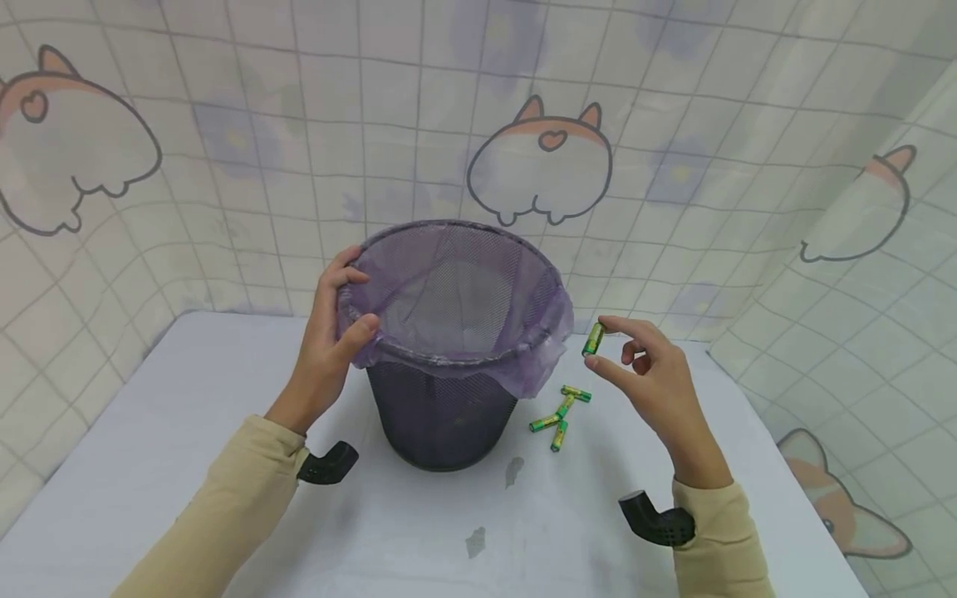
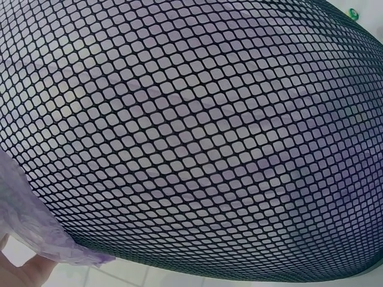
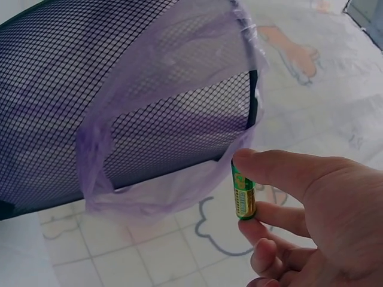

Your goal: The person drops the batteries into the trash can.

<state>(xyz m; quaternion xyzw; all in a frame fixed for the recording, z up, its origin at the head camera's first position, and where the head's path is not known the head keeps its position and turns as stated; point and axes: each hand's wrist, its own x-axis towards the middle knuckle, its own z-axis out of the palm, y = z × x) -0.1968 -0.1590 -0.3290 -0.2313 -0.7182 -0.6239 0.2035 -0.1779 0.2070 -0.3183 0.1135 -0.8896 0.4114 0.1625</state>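
Note:
A black mesh trash can stands on the white table, lined with a thin purple trash bag folded over its rim. My left hand grips the left side of the rim, thumb over the near edge and fingers over the far part. Between thumb and fingertip, my right hand pinches a green and yellow battery by its two ends, just right of the bag's edge. That battery also shows in the right wrist view. Several like batteries lie on the table below, right of the can.
A white cloth covers the table, with two small grey patches near the front. Behind and along both sides hangs a grid-patterned curtain with cartoon corgis. Black devices are strapped at both wrists.

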